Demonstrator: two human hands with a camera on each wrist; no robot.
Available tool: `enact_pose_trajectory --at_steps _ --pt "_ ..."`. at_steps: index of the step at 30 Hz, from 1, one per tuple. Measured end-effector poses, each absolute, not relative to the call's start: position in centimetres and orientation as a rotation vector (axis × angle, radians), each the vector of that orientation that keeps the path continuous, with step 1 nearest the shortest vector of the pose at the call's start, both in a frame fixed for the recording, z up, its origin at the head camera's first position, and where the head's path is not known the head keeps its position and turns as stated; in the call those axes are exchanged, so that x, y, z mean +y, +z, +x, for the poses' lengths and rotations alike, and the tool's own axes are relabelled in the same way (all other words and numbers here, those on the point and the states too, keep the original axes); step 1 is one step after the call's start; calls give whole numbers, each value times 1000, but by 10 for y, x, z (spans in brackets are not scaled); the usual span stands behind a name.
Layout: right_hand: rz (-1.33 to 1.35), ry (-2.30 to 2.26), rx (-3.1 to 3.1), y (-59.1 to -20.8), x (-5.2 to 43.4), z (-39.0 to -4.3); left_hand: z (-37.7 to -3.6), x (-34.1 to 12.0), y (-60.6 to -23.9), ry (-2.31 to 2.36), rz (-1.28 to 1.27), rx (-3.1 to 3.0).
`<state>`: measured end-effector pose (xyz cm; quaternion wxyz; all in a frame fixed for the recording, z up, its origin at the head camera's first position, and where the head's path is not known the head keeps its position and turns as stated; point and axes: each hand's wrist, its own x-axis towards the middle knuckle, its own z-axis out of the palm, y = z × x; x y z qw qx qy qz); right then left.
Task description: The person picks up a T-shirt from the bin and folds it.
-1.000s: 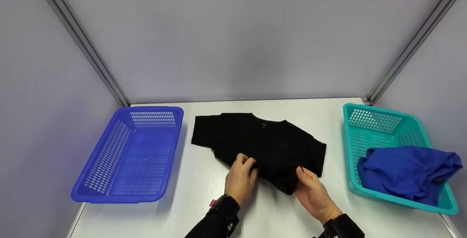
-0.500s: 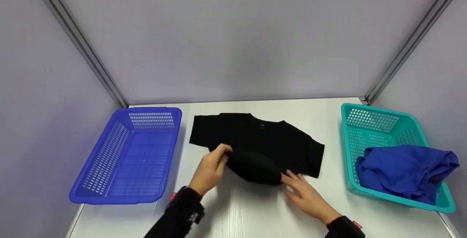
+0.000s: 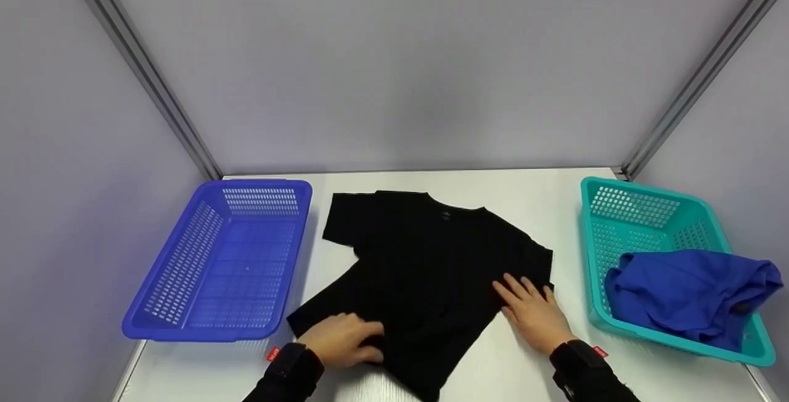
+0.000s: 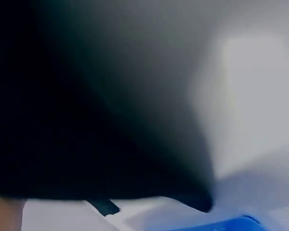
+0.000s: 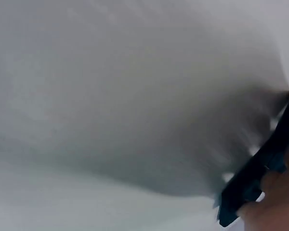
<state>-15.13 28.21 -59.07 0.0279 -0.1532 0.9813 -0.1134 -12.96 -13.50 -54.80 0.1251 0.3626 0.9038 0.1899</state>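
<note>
A black t-shirt (image 3: 425, 254) lies spread on the white table (image 3: 518, 371), collar toward the far wall. My left hand (image 3: 344, 340) grips its lower left hem near the table's front edge, fingers curled into the cloth. My right hand (image 3: 531, 308) rests flat on the shirt's right side, fingers straight and spread. In the left wrist view only blurred dark cloth (image 4: 86, 120) fills the frame. The right wrist view is blurred too, with a strip of black cloth (image 5: 260, 178) beside my hand at the right edge.
An empty blue basket (image 3: 259, 185) stands to the left of the shirt. On the right a teal basket (image 3: 641, 188) holds a crumpled blue garment (image 3: 690, 291). Grey walls close the table in at the back and sides.
The bunched lower part of the shirt has been drawn toward me and laid out flat. My left hand moved down and left with the hem; my right hand shifted onto the shirt's right side.
</note>
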Motion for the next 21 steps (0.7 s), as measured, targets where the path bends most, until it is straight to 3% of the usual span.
enact_pose_trajectory --at_steps 7,13,16,21 --pt "-367 32 3336 -593 282 -147 -139 -137 -574 171 1127 2968" --pt "-377 229 3426 -591 266 -143 -148 -130 -578 6 599 3273" --pt "-420 26 3331 -586 258 -141 -153 -128 -572 23 350 3271" --pt "-538 -840 2802 -577 254 -143 -159 -130 -561 18 112 3329"
